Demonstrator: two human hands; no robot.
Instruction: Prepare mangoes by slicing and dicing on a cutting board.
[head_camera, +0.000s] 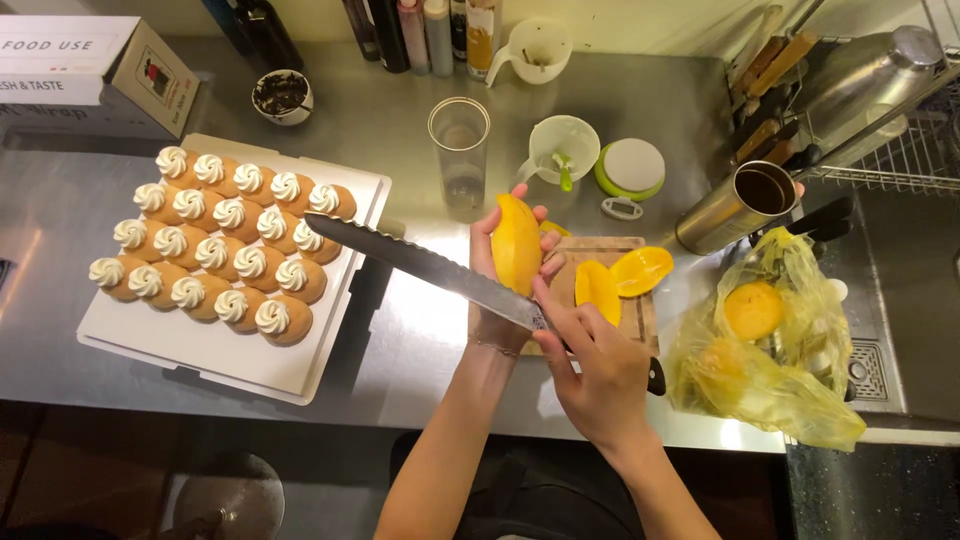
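right hand (598, 372) fingers clenched on knife (430, 268), left hand (505, 275) cupping mango (516, 243)

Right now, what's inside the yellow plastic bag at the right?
Through the yellow plastic bag two round orange-yellow fruits show, one near the open top and one lower. The crumpled film hides whatever lies deeper.

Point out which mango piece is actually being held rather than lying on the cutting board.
It is the upright mango piece gripped in the left hand above the cutting board, beside the serrated knife. The two cut slices lie flat on the board, untouched.
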